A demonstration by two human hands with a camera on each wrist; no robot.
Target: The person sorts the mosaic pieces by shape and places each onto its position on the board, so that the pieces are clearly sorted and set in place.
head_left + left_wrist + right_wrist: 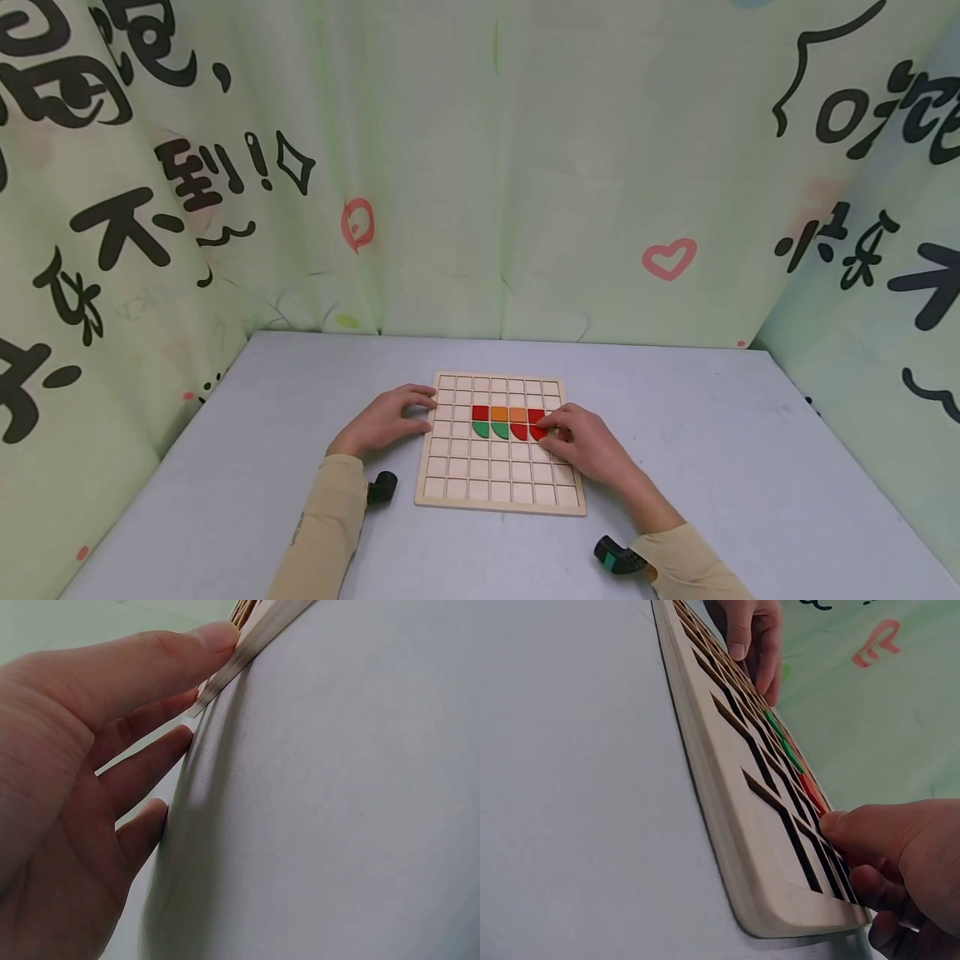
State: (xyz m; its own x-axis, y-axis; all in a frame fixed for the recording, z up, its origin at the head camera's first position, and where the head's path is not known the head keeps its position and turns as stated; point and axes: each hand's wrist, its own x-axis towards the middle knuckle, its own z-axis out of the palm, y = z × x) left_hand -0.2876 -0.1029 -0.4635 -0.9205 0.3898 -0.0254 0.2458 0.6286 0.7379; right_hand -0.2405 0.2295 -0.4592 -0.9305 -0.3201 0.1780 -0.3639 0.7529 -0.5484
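Note:
A square wooden grid board (pixel 498 490) lies flat on the table. Two rows of coloured pieces sit in its cells. The upper row has a red square (pixel 480 412), two orange squares (pixel 498 413) and another red square (pixel 534 413). Below are two green quarter-circle pieces (pixel 481 429) and a red one (pixel 518 432). My right hand (pixel 588 442) pinches a red quarter-circle piece (pixel 536 432) at the right end of that lower row, partly hidden by the fingertips. My left hand (pixel 386 419) rests at the board's left edge, its thumb (pixel 214 637) against the side.
The white table (pixel 225 500) surrounds the board. Light green curtains (pixel 570 167) with black writing stand behind and at both sides. Black wrist devices (pixel 382 488) sit at the cuffs of both beige sleeves (pixel 322 525).

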